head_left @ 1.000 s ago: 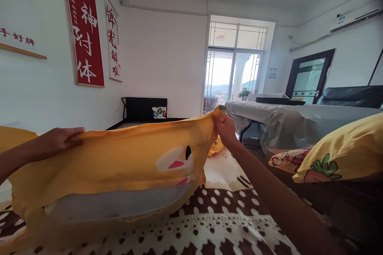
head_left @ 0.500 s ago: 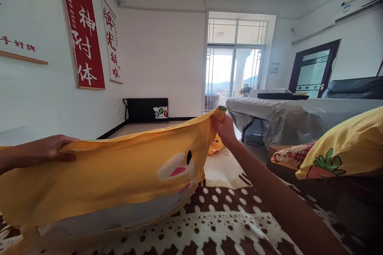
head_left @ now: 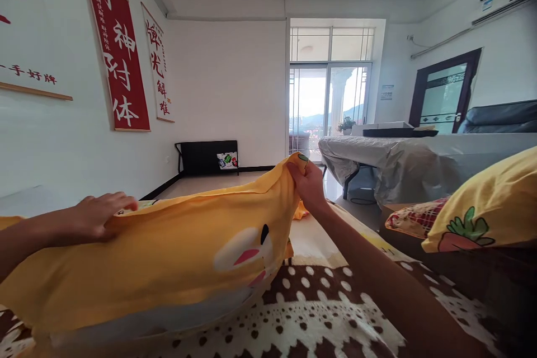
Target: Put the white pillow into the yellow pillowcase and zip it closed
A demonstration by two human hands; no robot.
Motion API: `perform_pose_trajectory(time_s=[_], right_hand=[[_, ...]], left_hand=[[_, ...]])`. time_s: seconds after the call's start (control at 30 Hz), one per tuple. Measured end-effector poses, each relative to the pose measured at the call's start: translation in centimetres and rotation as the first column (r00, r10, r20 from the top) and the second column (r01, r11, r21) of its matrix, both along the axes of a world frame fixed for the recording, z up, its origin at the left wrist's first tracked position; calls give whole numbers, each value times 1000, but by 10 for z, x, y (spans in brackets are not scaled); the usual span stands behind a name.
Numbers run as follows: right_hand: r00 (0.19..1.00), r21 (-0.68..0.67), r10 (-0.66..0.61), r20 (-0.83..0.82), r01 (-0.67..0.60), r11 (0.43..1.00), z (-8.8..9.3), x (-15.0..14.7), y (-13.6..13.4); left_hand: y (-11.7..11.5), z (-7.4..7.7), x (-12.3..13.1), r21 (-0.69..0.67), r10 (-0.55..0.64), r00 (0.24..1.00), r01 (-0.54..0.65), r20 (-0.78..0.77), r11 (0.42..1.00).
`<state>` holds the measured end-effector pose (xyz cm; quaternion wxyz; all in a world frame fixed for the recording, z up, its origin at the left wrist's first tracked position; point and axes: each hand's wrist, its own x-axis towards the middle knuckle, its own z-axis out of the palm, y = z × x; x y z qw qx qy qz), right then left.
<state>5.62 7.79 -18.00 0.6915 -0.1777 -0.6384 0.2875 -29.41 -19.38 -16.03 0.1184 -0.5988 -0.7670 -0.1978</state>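
A yellow pillowcase [head_left: 168, 251] with a white rabbit print is stretched wide in front of me, with a pale grey pillow inside showing along its lower edge. My right hand [head_left: 309, 183] pinches the far right corner of the case, arm stretched out. My left hand [head_left: 99, 214] lies on the left upper edge of the case, fingers curled over the fabric and gripping it. Under the pillow lies a brown and cream blanket [head_left: 327, 313] with white dots.
A second yellow pillow [head_left: 490, 207] with a carrot print lies at the right, over a red patterned cloth [head_left: 413, 218]. Behind stands a table under a grey cover [head_left: 403, 156]. Red banners [head_left: 119, 61] hang on the left wall. A glass balcony door [head_left: 329, 103] is ahead.
My left hand shifted right along the top edge and its fingers now curl over it. My right hand dropped slightly with its corner. The case sags a little lower.
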Motion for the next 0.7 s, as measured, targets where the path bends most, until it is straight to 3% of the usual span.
perform_pose_trajectory(time_s=[0.03,0.1,0.23,0.33,0.43,0.53,0.6,0.7], right_hand=[[1000,36,-20,18,19,999,2,1,-5],[997,101,-58,55,52,994,8,2,-17],[985,201,-125,116,100,974,23,5,-43],[992,222,-99,80,79,972,34,10,-57],[998,179,-61,28,55,982,40,17,-62],[1000,109,10,13,-12,994,36,28,-57],[989,94,150,1,-149,984,25,36,-48],[904,80,426,39,-428,900,-7,45,-24]], left_hand=[[7,6,18,-82,-56,997,52,-47,995],[28,16,69,-94,-182,976,171,-117,981],[82,24,183,172,-225,962,251,-155,953],[115,30,236,195,-302,950,312,-81,930],[132,39,256,294,-341,938,308,67,905],[136,46,260,374,-515,834,421,197,826],[135,48,261,385,-586,776,479,235,789],[135,50,262,393,-584,770,470,255,791]])
